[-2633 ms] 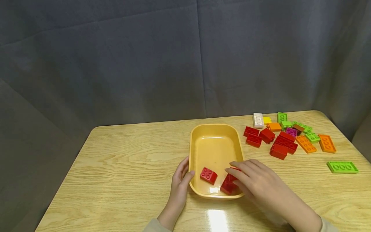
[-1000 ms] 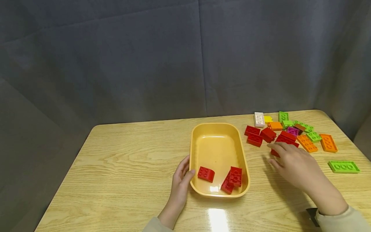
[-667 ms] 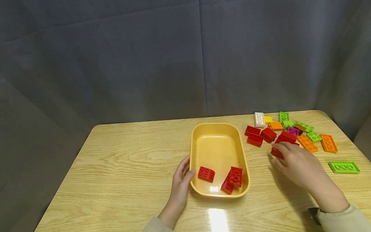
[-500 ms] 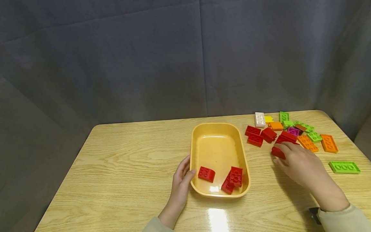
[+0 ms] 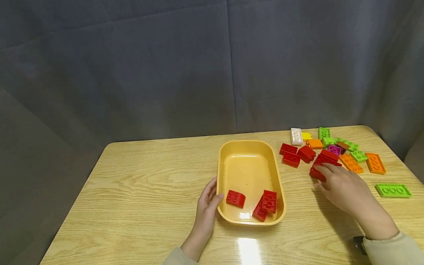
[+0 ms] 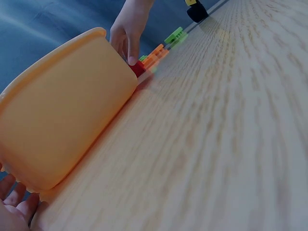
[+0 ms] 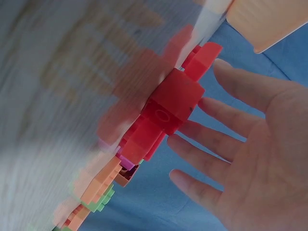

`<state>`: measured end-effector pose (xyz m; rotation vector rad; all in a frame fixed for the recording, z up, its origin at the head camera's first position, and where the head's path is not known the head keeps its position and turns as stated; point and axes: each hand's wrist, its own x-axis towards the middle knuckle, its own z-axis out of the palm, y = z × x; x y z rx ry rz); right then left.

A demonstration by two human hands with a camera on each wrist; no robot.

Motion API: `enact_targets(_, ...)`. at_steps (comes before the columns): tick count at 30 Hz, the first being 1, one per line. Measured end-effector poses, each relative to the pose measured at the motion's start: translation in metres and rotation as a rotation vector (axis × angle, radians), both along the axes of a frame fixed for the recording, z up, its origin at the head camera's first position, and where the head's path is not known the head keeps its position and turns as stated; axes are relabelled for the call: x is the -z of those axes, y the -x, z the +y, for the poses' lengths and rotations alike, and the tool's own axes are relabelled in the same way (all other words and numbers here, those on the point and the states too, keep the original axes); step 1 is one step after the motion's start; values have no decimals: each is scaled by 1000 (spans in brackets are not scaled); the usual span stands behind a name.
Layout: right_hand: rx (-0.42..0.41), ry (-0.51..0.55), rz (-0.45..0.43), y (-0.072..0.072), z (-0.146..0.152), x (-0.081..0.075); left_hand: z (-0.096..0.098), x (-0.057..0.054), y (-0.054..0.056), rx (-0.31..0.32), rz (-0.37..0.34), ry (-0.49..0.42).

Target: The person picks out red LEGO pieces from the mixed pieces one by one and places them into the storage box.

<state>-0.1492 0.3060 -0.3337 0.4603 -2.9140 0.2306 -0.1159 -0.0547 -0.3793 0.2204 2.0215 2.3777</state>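
My left hand (image 5: 206,208) grips the left side of a yellow plastic tray (image 5: 222,165), thumb at the rim and fingers along the outer wall. Inside the tray lie a red building brick (image 5: 236,198) with a curved end and two more red bricks (image 5: 269,202), one resting on the other. To the right, my right hand (image 5: 344,187) is over a red brick (image 5: 317,173) at the near edge of the brick group. In the right wrist view, the right hand (image 7: 255,139) has its fingers spread and fairly straight, fingertips at the red brick (image 7: 175,96), the thumb apart.
Several red bricks (image 5: 291,159) lie right of the tray. Behind and beside them are a white brick (image 5: 296,136), orange bricks (image 5: 352,163), green pieces and a purple brick (image 5: 334,149). A green plate (image 5: 393,190) lies alone at the right. A grey curtain (image 5: 165,73) hangs behind the table.
My right hand has left the tray, where a red brick now lies on another, and moved right to the brick group. Over the last second it has barely shifted. The left hand stays put.
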Motion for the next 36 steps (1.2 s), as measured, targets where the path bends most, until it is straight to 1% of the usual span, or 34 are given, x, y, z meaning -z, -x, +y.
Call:
enact_targets(4,-2,10,-2,0,-1,-1,0,0,0,-3,6,-3)
enact_targets(8,-14,19,38,0,-1,-1,0,1,0,3,0,-7)
enact_targets(15,-41,-11,113,-2,2,0,0,2,0,1,-15,-2)
enact_targets(21,-22,-38,90,-3,3,-1,-1,1,0,4,-11,-6)
enact_targets(32,-12,-51,64,-2,2,-2,-1,1,0,4,-16,-11)
enact_targets(36,-16,-56,67,-2,2,-1,-1,1,0,6,-18,-7)
